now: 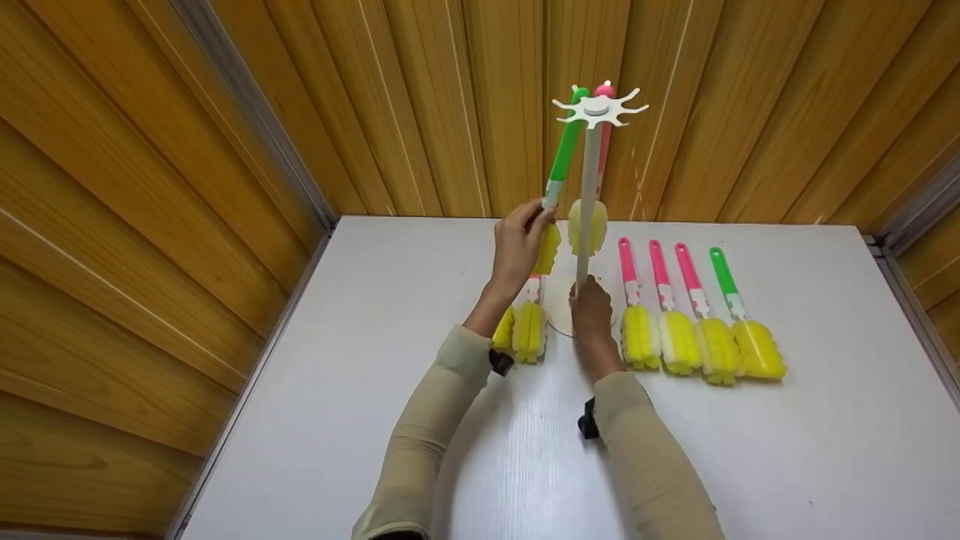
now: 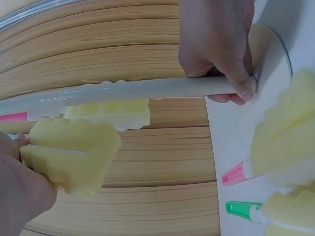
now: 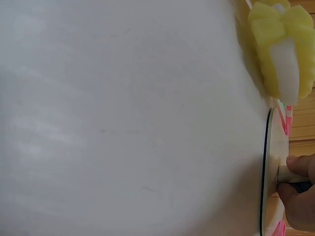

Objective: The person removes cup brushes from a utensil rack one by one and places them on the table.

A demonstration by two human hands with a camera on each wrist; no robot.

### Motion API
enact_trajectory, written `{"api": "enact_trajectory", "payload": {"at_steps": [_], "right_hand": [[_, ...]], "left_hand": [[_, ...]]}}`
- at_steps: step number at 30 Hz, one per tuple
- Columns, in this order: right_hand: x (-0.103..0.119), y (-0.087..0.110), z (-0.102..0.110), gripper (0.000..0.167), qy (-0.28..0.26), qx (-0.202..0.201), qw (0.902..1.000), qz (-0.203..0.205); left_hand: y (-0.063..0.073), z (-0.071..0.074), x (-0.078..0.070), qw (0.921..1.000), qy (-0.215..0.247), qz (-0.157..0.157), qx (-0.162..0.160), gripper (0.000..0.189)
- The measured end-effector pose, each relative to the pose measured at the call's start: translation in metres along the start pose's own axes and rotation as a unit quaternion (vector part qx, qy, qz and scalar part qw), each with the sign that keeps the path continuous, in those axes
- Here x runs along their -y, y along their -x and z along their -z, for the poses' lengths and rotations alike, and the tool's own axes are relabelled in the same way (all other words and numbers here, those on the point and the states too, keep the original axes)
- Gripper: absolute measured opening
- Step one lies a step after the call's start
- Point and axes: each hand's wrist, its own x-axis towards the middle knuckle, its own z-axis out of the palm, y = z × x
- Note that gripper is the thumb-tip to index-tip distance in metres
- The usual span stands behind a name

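A white stand has a tall pole (image 1: 590,176), a round base (image 1: 559,307) and a star-shaped top (image 1: 597,109) with curved hooks. Low on the pole, just above the base, my right hand (image 1: 592,313) grips it. My left hand (image 1: 516,244) pinches a green-handled sponge brush (image 1: 564,154) near its white neck. Its handle points up, with the tip at the stand's top; whether it is on a hook I cannot tell. The yellow sponge (image 2: 74,157) hangs below the fingers. Behind the pole, a pink-handled sponge brush (image 1: 597,225) hangs from the top.
Right of the stand, three pink-handled brushes (image 1: 681,341) and a green-handled brush (image 1: 759,349) lie in a row on the white table (image 1: 825,450). More yellow sponge brushes (image 1: 530,334) lie left of the base, partly behind my left arm. A wood-patterned wall (image 1: 420,105) rises behind the table.
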Motion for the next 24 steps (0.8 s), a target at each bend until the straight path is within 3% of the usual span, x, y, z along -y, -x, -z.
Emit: {"api": "enact_trajectory", "payload": {"at_steps": [11, 24], "right_hand": [[0.0005, -0.0007, -0.0007, 0.005, 0.011, -0.024, 0.9989, 0.038], [-0.0010, 0.0000, -0.0008, 0.005, 0.001, -0.009, 0.9997, 0.021]], "left_hand": [[-0.0020, -0.0018, -0.0041, 0.9991, 0.034, 0.025, -0.006, 0.020], [-0.0058, 0.0035, -0.0030, 0.9927, 0.088, 0.080, -0.020, 0.024]]}}
